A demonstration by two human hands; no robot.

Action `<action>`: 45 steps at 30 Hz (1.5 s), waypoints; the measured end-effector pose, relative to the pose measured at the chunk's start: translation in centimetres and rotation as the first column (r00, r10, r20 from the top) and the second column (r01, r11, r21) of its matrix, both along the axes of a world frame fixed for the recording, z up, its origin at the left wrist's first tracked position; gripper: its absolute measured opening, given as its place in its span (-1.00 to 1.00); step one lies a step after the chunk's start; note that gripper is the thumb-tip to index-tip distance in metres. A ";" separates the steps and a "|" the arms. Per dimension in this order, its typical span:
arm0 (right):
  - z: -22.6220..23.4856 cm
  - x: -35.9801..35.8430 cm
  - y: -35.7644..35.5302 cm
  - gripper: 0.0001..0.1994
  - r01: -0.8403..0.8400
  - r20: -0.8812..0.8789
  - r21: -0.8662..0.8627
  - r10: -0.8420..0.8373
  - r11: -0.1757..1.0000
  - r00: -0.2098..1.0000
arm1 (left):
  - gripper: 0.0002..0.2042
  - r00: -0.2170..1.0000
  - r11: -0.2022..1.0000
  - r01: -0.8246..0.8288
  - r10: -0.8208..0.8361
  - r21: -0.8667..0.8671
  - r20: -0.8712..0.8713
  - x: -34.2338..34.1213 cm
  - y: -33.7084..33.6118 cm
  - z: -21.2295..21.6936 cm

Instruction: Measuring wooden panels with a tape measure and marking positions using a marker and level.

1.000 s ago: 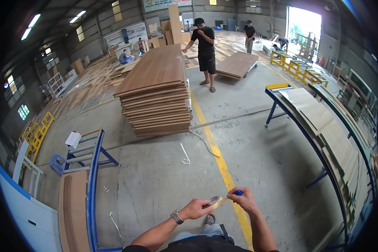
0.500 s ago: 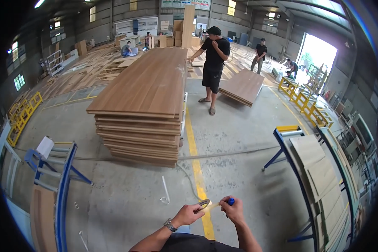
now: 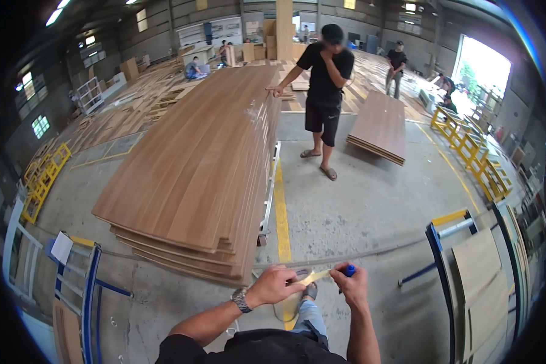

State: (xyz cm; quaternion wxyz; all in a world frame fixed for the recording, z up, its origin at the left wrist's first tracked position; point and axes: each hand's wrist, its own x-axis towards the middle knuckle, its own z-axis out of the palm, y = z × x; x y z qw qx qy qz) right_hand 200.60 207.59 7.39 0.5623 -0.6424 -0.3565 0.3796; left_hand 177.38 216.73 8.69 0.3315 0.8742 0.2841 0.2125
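My left hand (image 3: 277,284) pinches one end of a short pale strip (image 3: 314,277), which looks like tape. My right hand (image 3: 349,285) holds the strip's other end together with a small blue object (image 3: 349,270). Both hands are low in the middle of the view, a wristwatch (image 3: 241,299) on the left wrist. Just beyond them lies a tall stack of long brown wood boards (image 3: 204,162) on the concrete floor.
A person in black (image 3: 321,85) stands at the stack's far end, one hand on it. A second, lower board stack (image 3: 380,125) lies behind. Blue metal racks (image 3: 85,291) (image 3: 444,267) flank me. A yellow floor line (image 3: 281,212) runs ahead. Yellow racks (image 3: 467,142) and other people are further back.
I have walked forward: the big board stack is much closer and larger now. My hands still hold the strip between them, raised slightly in the view.
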 end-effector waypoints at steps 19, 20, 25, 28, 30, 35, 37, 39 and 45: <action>5.9 5.3 69.9 -0.79 -0.593 0.484 0.064 0.495 0.803 0.722 | -0.77 0.761 0.768 -0.640 0.626 0.038 0.173 5.3 50.2 9.2; 6.0 4.7 73.9 -0.78 -0.600 0.519 0.071 0.485 0.797 0.704 | -0.77 0.738 0.744 -0.666 0.649 0.049 0.182 4.8 53.8 9.0; 8.5 2.6 89.5 -0.75 -0.656 0.687 0.032 0.460 0.754 0.562 | -0.78 0.664 0.674 -0.738 0.715 0.036 0.217 3.7 65.7 9.8; 8.7 -0.2 97.9 -0.77 -0.699 0.751 -0.009 0.466 0.715 0.467 | -0.72 0.595 0.622 -0.782 0.762 -0.032 0.256 3.2 72.3 9.8; 8.1 -2.7 103.6 -0.78 -0.729 0.798 -0.015 0.447 0.685 0.404 | -0.65 0.562 0.581 -0.812 0.747 0.063 0.354 2.5 76.6 8.5; 4.2 -8.1 116.4 -0.71 -0.739 0.804 -0.318 0.581 0.594 0.122 | -0.81 0.505 0.480 -0.861 0.845 0.168 0.177 0.5 86.9 6.7; 3.4 -9.8 119.6 -0.71 -0.752 0.806 -0.349 0.589 0.559 0.064 | -0.81 0.467 0.448 -0.877 0.880 0.175 0.089 -0.5 90.9 5.1; 2.2 -10.1 122.9 -0.70 -0.747 0.800 -0.380 0.599 0.545 0.030 | -0.80 0.455 0.450 -0.875 0.890 0.178 -0.012 -0.3 94.6 4.1; 0.1 -9.0 129.0 -0.62 -0.719 0.749 -0.525 0.649 0.455 -0.136 | -0.78 0.316 0.370 -0.928 0.836 0.036 -0.448 2.0 103.1 4.5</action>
